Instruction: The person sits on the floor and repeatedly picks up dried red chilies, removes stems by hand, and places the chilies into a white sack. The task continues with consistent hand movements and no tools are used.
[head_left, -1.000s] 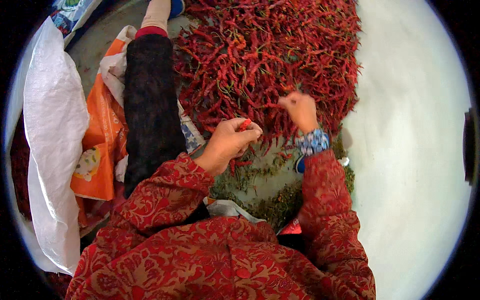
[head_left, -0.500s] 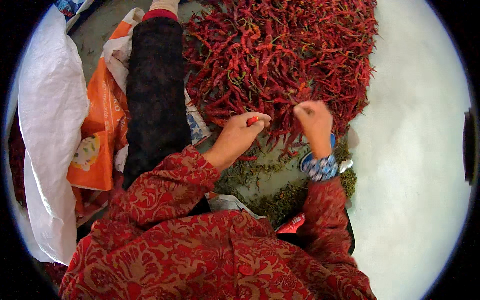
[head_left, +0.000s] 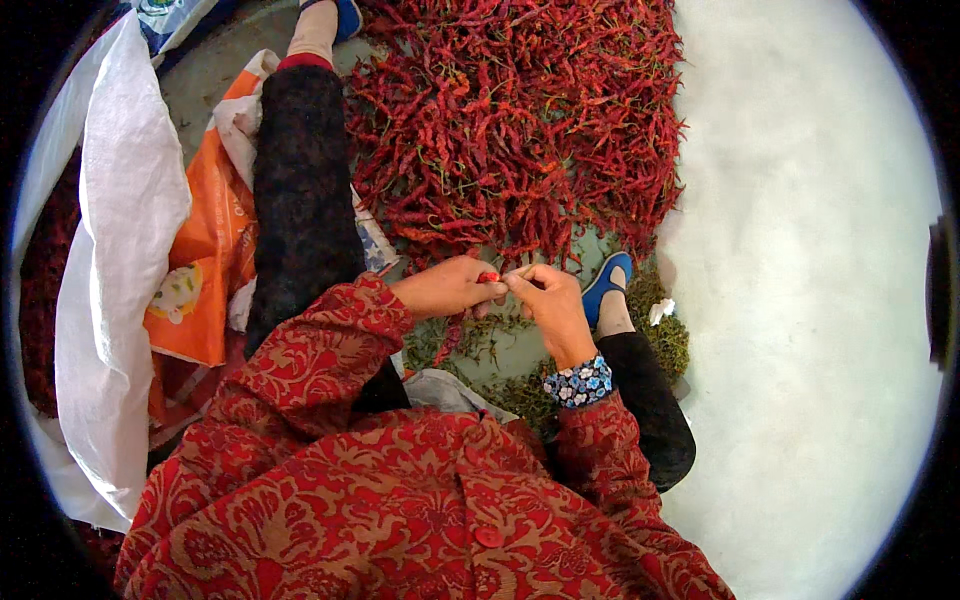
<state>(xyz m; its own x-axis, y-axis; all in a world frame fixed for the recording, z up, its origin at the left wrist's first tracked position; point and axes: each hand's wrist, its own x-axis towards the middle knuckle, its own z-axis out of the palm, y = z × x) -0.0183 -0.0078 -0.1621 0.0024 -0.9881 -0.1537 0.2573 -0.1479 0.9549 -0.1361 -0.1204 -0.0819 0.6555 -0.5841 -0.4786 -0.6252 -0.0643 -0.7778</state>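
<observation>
My left hand (head_left: 448, 287) is closed round a red chili pepper (head_left: 489, 277), whose red end peeks out between thumb and forefinger. A dried red chili (head_left: 449, 338) shows just below this hand. My right hand (head_left: 557, 308) meets the left at the fingertips, thumb and forefinger pinched together. What lies in that pinch is too small to make out. Beyond both hands spreads a large heap of dried red chilies (head_left: 520, 120), some with green stems.
Green stems (head_left: 665, 335) lie piled by my right foot in a blue shoe (head_left: 607, 285). My left leg (head_left: 303, 180) stretches along the heap. Left of it are an orange bag (head_left: 205, 290) and a white woven sack (head_left: 125, 250). Pale floor (head_left: 800, 250) extends on the right.
My right hand has come left and down from the edge of the heap to my left hand's fingertips. The left hand keeps hold of a red chili. The whole view has shifted a little.
</observation>
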